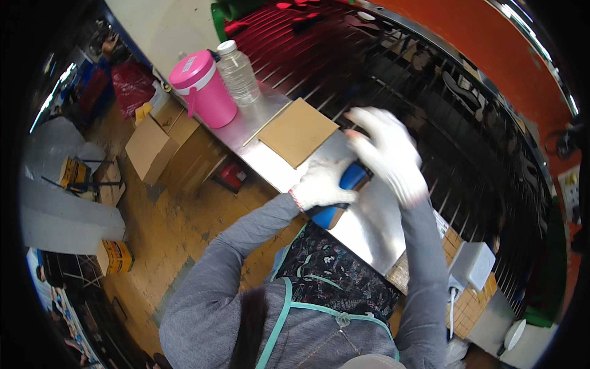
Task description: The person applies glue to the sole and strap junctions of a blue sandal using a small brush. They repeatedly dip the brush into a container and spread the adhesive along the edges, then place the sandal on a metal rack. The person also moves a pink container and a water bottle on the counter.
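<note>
I see my left hand (319,184) wrapped tight around the blue tool (342,192) at the near edge of the steel bench (369,227) — its long axis running up-right toward my right hand (387,154), blurred, fingers spread, holding nothing, just above it.

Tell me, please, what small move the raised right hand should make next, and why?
Probably bring the right hand down onto the free end of the blue tool. The left hand grips it alone at the edge of the metal table, while the right hand hangs blurred above, holding nothing visible.
</note>
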{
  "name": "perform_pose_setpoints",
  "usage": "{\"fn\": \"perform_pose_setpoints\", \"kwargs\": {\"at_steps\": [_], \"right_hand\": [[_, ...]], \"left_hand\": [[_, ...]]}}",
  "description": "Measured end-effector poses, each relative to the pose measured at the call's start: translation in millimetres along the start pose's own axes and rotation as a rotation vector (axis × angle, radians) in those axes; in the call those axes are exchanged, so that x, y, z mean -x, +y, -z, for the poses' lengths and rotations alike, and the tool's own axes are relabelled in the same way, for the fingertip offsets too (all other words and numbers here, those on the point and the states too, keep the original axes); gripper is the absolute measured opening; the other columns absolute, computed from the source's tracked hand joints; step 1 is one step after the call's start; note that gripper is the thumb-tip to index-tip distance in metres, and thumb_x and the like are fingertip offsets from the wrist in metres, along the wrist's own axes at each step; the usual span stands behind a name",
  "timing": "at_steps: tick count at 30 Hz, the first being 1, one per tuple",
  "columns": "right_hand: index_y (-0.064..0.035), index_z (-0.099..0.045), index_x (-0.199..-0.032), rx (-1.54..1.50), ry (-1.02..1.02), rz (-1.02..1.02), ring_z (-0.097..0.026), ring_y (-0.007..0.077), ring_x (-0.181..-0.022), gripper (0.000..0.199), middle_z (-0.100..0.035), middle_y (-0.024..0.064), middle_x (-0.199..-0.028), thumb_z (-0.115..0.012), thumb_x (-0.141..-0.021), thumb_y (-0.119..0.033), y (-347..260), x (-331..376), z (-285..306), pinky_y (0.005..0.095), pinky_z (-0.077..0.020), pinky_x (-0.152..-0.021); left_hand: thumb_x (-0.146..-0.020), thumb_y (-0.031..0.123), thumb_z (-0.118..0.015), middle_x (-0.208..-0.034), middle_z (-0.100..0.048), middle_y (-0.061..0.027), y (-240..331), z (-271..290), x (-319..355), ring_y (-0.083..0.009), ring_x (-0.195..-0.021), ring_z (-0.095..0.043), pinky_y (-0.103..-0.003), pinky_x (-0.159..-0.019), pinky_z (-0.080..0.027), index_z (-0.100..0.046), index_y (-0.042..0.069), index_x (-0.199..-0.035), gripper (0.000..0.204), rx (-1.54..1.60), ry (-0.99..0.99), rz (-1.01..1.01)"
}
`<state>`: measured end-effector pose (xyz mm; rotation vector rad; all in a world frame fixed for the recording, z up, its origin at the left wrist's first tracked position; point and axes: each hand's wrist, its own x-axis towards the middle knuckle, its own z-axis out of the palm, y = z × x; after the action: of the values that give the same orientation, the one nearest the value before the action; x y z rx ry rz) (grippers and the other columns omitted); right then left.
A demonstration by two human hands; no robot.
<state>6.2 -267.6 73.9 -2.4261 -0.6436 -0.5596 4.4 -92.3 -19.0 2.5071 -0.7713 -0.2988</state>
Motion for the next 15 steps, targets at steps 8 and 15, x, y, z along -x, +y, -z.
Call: {"fn": "perform_pose_setpoints", "kwargs": {"at_steps": [8,15], "right_hand": [[-0.0298,-0.033,-0.157,0.336,-1.059,-0.281,-0.016,0.0549,-0.149,0.11,-0.012,0.0258,-0.166,-0.084,-0.065,-0.061,2,-121,-162,0.0601,-0.0189,-0.121],[-0.0308,-0.036,-0.156,0.263,-0.975,-0.211,-0.012,0.0553,-0.15,0.108,-0.014,0.0268,-0.165,-0.086,-0.064,-0.057,-21,-132,-209,0.0623,-0.0143,-0.121]], "left_hand": [[-0.066,0.06,-0.072,-0.119,-0.06,-0.0234,1,2,7,-0.0388,-0.118,-0.055,-0.047,-0.105,-0.042,-0.056,0.0,-0.133,0.092,0.078,-0.028,0.093],[-0.075,0.057,-0.07,-0.136,-0.056,-0.0225,-8,8,10,-0.0366,-0.129,-0.05,-0.045,-0.109,-0.04,-0.052,0.0,-0.14,0.088,0.178,-0.101,0.06]]}}
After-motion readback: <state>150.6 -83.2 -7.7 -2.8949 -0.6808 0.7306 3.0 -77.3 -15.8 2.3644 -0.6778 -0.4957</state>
